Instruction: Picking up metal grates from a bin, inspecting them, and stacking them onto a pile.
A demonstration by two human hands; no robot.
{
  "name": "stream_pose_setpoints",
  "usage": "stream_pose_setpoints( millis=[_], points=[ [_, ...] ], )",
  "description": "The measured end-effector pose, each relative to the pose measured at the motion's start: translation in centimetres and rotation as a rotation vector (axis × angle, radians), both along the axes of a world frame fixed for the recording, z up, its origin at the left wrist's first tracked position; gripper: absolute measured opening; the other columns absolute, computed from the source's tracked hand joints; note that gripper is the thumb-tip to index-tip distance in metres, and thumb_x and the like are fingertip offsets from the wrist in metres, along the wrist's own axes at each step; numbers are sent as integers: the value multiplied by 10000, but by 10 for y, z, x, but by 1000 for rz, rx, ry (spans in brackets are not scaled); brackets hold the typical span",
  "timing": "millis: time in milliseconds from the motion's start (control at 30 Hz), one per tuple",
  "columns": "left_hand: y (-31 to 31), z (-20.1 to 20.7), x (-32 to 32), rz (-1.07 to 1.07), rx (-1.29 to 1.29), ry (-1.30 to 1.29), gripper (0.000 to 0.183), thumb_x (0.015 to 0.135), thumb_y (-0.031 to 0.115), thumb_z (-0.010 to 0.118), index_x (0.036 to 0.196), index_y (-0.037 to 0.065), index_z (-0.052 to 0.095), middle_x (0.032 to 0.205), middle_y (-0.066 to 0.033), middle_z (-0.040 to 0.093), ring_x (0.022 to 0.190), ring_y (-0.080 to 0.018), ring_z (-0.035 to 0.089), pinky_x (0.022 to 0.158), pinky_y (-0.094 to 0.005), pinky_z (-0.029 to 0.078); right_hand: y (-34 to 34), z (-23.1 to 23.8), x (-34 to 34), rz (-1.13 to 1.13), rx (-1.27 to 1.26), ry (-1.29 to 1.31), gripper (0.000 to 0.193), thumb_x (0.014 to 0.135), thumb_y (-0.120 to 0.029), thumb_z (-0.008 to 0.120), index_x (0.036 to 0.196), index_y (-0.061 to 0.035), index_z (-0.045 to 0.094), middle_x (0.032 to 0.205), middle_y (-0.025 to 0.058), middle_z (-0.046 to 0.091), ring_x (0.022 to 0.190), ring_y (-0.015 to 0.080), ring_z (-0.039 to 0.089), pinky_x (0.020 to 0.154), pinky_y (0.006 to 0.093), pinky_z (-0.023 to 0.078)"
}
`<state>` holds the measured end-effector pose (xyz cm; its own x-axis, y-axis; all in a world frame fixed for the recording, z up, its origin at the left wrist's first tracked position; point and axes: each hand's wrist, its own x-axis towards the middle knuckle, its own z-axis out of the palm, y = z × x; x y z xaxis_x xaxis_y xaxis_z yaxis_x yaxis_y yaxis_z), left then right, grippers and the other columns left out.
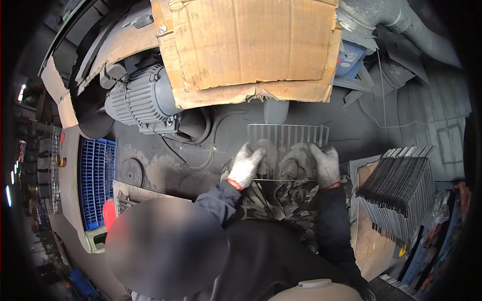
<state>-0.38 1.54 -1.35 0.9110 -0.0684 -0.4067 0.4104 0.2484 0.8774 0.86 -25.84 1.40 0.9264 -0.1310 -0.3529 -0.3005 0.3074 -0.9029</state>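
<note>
A rectangular metal wire rack (287,134) with parallel bars spans the space between my hands, above camouflage-patterned trousers (281,198). My left hand (246,164), in a pale work glove with a red cuff, is closed on the rack's left side. On the opposite side, my right hand (327,165), gloved alike, grips the rack with its thumb toward the middle. Some fingertips of both hands are hidden. Just beyond the rack's far edge stands a grey machine part (275,111), partly covered by cardboard (251,45).
A thick stack of similar racks (396,185) stands at the right on a board (374,251). A grey finned motor (138,98) sits at the far left, cables beside it. Nearer left is a blue plastic crate (98,175). A large duct (401,25) runs at the upper right.
</note>
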Motion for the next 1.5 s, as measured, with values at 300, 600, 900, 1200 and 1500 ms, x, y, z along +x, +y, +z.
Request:
stream_pose_setpoints(
  millis=[300,600,900,1200,1500],
  points=[
    [45,22,-1,62,61,139,334,1046,227,708,1247,-1,570,920,-66,680,708,-138,646,629,-302,557,63,5,2,26,-171,-48,160,963,-115,771,1076,-2,781,956,29,772,787,109,688,689,262,531],
    [39,15,-7,92,48,138,292,1043,217,706,1185,0,572,858,-54,680,683,-134,644,596,-298,542,47,-21,8,115,-228,-8,202,985,-110,733,1170,-29,726,984,53,754,792,147,695,745,299,572],
    [6,17,7,-44,131,30,298,1044,238,706,1131,-11,568,858,-53,667,650,-121,623,602,-291,536,17,1,0,-44,-56,-24,185,989,-63,725,1151,27,737,1053,81,779,881,175,736,798,300,597],
    [87,17,-13,161,53,236,306,1016,267,750,1151,49,582,830,-44,649,591,-141,620,512,-301,530,68,-45,27,270,-259,126,245,982,-225,757,1084,-2,770,915,63,758,781,172,689,730,327,557],
    [7,58,38,-278,-184,180,325,1008,241,713,1211,-9,672,878,-27,682,765,-122,665,678,-286,556,-37,38,-14,102,30,160,219,998,-133,651,1166,-26,742,950,48,744,744,126,653,684,294,537]
  ],
)
